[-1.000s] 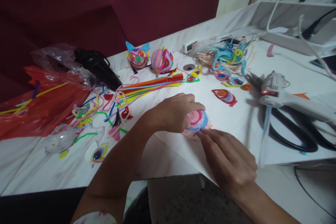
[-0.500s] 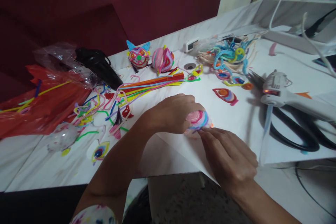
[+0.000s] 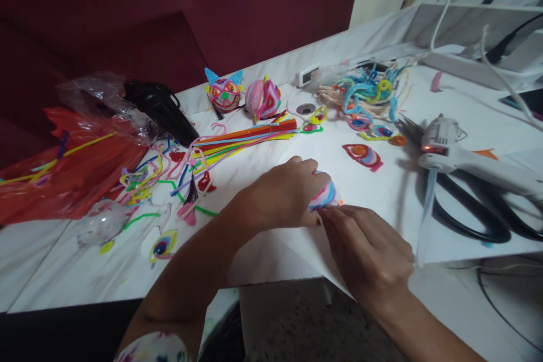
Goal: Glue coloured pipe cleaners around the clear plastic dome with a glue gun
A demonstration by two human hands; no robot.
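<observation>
My left hand [image 3: 288, 192] is closed around a small ball wrapped in pink, blue and white pipe cleaners [image 3: 326, 197], covering much of it. At the ball's near side, the fingers of my right hand [image 3: 371, 243] are pinched together against its edge. What lies between those fingertips is hidden. A bit of orange shows on the ball's right side. Beyond my hands lies a red and orange eye-shaped pipe-cleaner piece [image 3: 362, 155] on a white paper sheet [image 3: 382, 203].
A hot glue gun [image 3: 441, 144], its light glowing, rests over large black-handled scissors [image 3: 462, 218] on the right. Behind stand a decorated ball with blue ears [image 3: 224, 93] and another ball [image 3: 262, 99]. Bundled pipe cleaners [image 3: 250, 138] and a clear ball [image 3: 103, 222] lie left.
My left hand has rolled slightly over the ball, and less of the ball shows. The right fingertips have bunched closer together at its edge.
</observation>
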